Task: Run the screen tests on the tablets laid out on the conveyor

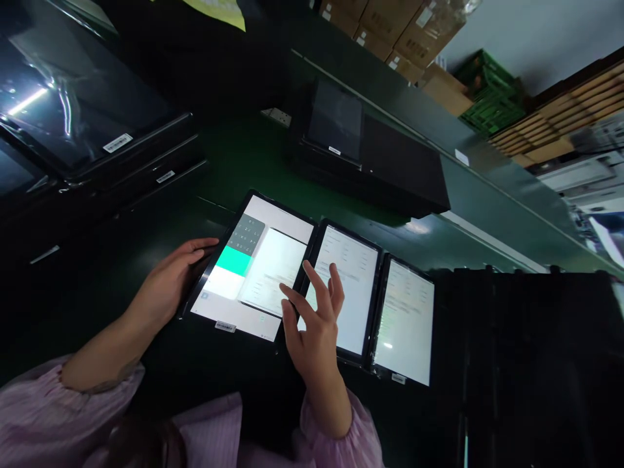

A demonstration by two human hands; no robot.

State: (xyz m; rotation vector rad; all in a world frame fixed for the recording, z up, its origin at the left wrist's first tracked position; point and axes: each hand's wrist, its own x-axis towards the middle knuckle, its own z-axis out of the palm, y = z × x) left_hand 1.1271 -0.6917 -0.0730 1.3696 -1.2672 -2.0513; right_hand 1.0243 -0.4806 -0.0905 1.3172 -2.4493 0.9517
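Observation:
A lit tablet (275, 260) with a grey keypad panel and a green block on its screen lies slightly turned before me. My left hand (170, 279) grips its left edge, the fingers partly hidden behind the frame. Over the tablet's right side hovers my right hand (314, 325), fingers spread and holding nothing; whether its index fingertip touches the screen I cannot tell. Beside this tablet stands a second lit tablet (347, 279), partly covered by my right hand. Farther right is a third lit tablet (407, 318), showing a pale page of small text.
Dark tablets with barcode labels (117, 143) are stacked at left. Behind the lit row, a dark tablet (336, 123) rests on a black box (404, 162). Black cases (531, 351) fill the right side. Cartons (390, 26) and green crates (492, 91) stand beyond the bench.

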